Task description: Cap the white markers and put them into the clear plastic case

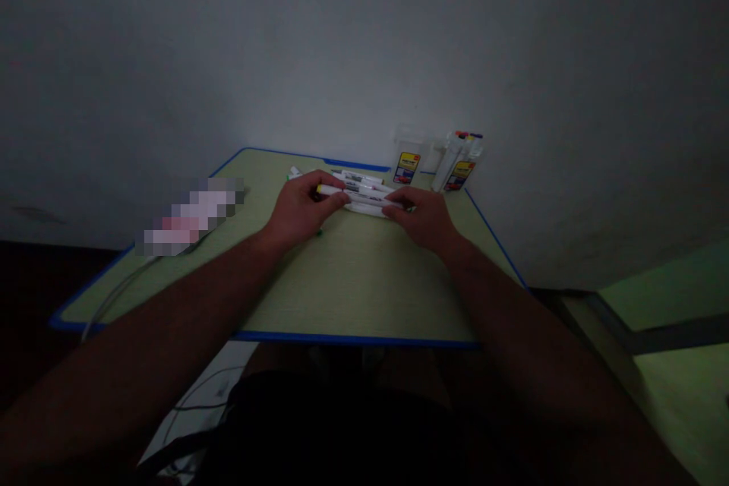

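A white marker [364, 197] with a yellow end lies sideways between my hands. My left hand [306, 209] pinches it near the yellow end, thumb and fingers closed. At its other end, my right hand [422, 214] has thumb and fingers closed on it too. Several more white markers [364, 178] lie just behind and under it on the table, partly covered by my fingers. A green tip shows below my left hand, and the rest of that piece is hidden.
A clear plastic case [408, 156] with a yellow label stands by the wall. Right of it, another clear case [459, 161] holds several markers with coloured ends. A blurred-out pinkish object [190, 219] with a cable [117, 290] lies on the left of the blue-edged table [364, 288].
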The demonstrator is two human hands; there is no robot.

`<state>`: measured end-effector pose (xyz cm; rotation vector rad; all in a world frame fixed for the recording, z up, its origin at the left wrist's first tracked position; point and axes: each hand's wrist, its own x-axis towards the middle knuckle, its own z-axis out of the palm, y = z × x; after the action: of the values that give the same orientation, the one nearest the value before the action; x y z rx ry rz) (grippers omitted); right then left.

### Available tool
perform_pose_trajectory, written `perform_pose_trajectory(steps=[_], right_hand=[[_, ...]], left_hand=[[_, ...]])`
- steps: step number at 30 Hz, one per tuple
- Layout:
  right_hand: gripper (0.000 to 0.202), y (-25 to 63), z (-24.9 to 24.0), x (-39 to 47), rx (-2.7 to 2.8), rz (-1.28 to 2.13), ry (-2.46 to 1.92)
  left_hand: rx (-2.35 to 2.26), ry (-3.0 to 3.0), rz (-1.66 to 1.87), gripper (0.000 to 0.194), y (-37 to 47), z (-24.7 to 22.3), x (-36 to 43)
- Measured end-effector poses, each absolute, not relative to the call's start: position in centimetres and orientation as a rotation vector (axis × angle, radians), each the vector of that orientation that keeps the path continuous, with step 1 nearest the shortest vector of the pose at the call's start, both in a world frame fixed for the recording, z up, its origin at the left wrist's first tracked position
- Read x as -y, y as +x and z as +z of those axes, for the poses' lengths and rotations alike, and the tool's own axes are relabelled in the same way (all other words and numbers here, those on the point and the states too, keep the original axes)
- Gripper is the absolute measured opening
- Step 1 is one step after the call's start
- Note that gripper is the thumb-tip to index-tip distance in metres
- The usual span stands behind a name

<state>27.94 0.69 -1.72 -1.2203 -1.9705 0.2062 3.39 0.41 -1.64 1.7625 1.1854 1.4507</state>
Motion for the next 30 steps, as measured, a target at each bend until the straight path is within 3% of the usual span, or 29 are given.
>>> perform_pose_trajectory(steps=[16, 23, 30], right_hand=[[0.03, 27.97, -1.68, -1.0, 1.866, 0.152, -1.245], [0.016, 28.31, -1.7, -1.28, 1.794, 0.15, -1.251], [0.019, 28.49, -1.7, -1.02, 1.796, 0.204, -1.252]], left_hand=[[-1.35, 1.897, 1.362, 0.023, 2.81, -2.16, -1.02], [-1.409, 1.908, 1.321, 0.022, 2.78, -1.91, -0.9], [-1.382, 1.903, 1.383, 0.026, 2.71, -2.34, -1.14]])
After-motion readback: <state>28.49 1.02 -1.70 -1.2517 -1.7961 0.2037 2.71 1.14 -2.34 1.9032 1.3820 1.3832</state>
